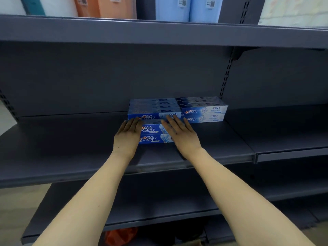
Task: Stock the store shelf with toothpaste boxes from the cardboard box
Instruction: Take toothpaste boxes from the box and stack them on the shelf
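Head view looks onto a dark grey store shelf (71, 139) that fills most of the frame, with another board above it and more below. On the upper board stand orange (106, 6) and pale blue packs (186, 8), cut off by the top edge. At the back of the middle board sit two blocks of toothpaste boxes: a blue stack (154, 108) on the left and a whiter stack (204, 109) touching it on the right. Just in front of the blue stack lie two blue front boxes (153, 134), one on top of the other, long faces toward me. Both bare arms reach in from below. The left hand (127, 137) lies flat against the left end of this front pair, fingers straight; the right hand (181, 134) rests over its right end, fingers straight and spread, tips near the rear stacks (neither hand curls round anything). Each hand covers an end of the pair, so the box ends are hidden. Something orange-red (120, 236) shows under the lowest board, too dim to identify
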Tool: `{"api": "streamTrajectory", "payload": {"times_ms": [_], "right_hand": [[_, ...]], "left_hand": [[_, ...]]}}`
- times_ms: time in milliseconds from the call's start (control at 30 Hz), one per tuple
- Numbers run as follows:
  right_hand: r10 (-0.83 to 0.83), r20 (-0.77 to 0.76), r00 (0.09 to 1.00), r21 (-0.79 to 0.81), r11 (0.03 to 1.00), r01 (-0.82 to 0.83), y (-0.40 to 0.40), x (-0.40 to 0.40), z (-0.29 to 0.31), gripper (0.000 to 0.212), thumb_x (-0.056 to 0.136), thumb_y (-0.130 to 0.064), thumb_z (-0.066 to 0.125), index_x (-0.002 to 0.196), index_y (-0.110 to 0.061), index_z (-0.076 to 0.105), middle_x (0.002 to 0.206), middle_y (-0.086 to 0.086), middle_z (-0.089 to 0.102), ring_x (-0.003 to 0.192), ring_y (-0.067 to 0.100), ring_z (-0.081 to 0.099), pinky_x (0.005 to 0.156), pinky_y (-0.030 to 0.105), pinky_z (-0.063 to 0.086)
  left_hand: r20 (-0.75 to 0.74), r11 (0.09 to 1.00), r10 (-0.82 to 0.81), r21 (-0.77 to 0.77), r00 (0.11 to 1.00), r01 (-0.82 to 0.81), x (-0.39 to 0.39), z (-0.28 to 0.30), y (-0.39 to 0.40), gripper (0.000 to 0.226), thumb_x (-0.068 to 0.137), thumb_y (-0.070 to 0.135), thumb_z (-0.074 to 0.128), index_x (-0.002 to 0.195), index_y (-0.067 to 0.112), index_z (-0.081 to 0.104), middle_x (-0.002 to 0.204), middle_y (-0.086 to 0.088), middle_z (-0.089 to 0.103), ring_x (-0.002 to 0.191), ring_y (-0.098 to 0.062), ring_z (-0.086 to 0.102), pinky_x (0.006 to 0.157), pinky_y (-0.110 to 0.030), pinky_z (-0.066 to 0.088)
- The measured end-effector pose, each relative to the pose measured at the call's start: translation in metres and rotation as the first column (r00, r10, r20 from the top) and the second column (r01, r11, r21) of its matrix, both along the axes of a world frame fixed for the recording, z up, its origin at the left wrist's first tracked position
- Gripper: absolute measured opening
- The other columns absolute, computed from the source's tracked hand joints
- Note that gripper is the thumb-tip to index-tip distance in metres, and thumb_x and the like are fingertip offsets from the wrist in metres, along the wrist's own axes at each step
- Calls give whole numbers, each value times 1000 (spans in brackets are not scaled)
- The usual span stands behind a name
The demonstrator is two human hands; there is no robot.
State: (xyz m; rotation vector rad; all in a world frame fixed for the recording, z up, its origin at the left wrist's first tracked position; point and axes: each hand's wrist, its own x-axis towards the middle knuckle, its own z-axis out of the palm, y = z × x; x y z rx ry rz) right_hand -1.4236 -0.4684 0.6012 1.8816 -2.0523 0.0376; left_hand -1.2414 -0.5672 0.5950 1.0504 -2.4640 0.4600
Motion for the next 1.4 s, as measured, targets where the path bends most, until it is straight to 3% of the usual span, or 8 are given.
{"api": "streamTrajectory", "payload": {"times_ms": [333, 467, 667, 800, 933, 1100, 1300, 1400], "right_hand": [[3, 66, 998, -7, 1000, -2, -21, -12, -1, 78, 96, -4, 42, 151, -25, -8, 160, -2, -5, 147, 20, -4, 117, 37, -6], [27, 105, 994, -21, 999, -25, -24, -15, -1, 74, 97, -8, 42, 151, -26, -5, 160, -4, -3, 147, 19, -2, 118, 36, -5], [74, 127, 989, -113, 992, -59, -29, -15, 12, 69, 91, 6, 45, 150, -21, 22, 155, 1, 27, 142, 26, 28, 115, 39, 22], [95, 84, 992, -181, 980, -79, -32, -12, 13, 69, 61, 13, 74, 126, -9, 60, 122, 11, 65, 105, 34, 65, 80, 44, 56], [46, 44, 998, -213, 976, -35, -38, -11, 11, 65, 44, 10, 83, 106, -6, 71, 99, 9, 73, 85, 30, 71, 57, 37, 59], [-28, 84, 996, -133, 990, 39, -45, -7, 21, 51, 89, 4, 47, 139, -10, 41, 139, 9, 50, 128, 28, 46, 89, 41, 51], [-25, 119, 993, -178, 983, 47, -47, -7, 16, 52, 60, 11, 76, 110, -3, 67, 106, 12, 71, 100, 31, 67, 61, 40, 57], [-32, 177, 984, -112, 992, 53, -50, -4, 15, 53, 86, 9, 51, 136, -5, 46, 139, 11, 51, 131, 30, 43, 91, 46, 48]], "left_hand": [[14, 998, -38, 57, 999, 37, -5, 1, -20, 81, 44, 9, 93, 118, -4, 61, 116, -21, 65, 105, -35, 65, 91, -49, 47], [61, 991, -27, 131, 998, 19, -6, 6, -19, 74, 87, 21, 64, 148, 6, 23, 153, -12, 28, 142, -24, 26, 117, -34, 14], [82, 985, 1, 172, 997, -15, -8, 12, -17, 76, 94, 31, 53, 150, 10, 8, 158, -7, 12, 145, -20, 12, 118, -31, 3], [62, 981, 2, 194, 998, -14, -9, 12, -14, 78, 94, 47, 46, 150, 9, 7, 158, -8, 9, 146, -20, 9, 118, -31, 0], [48, 978, -4, 207, 999, -6, -11, 11, -11, 79, 94, 48, 43, 150, 7, 4, 158, -9, 6, 146, -21, 6, 118, -32, -2], [98, 974, 21, 222, 995, -42, -16, 11, -15, 83, 95, 50, 40, 150, 8, -4, 159, -8, -3, 147, -20, -2, 117, -32, -7], [119, 965, 14, 257, 993, -44, -17, 11, -23, 85, 94, 51, 40, 150, 8, -7, 158, -8, -8, 146, -20, -6, 116, -33, -9], [157, 959, 31, 272, 987, -73, -20, 13, -22, 85, 94, 51, 41, 150, 8, -7, 158, -7, -8, 146, -20, -6, 116, -34, -9]]}}
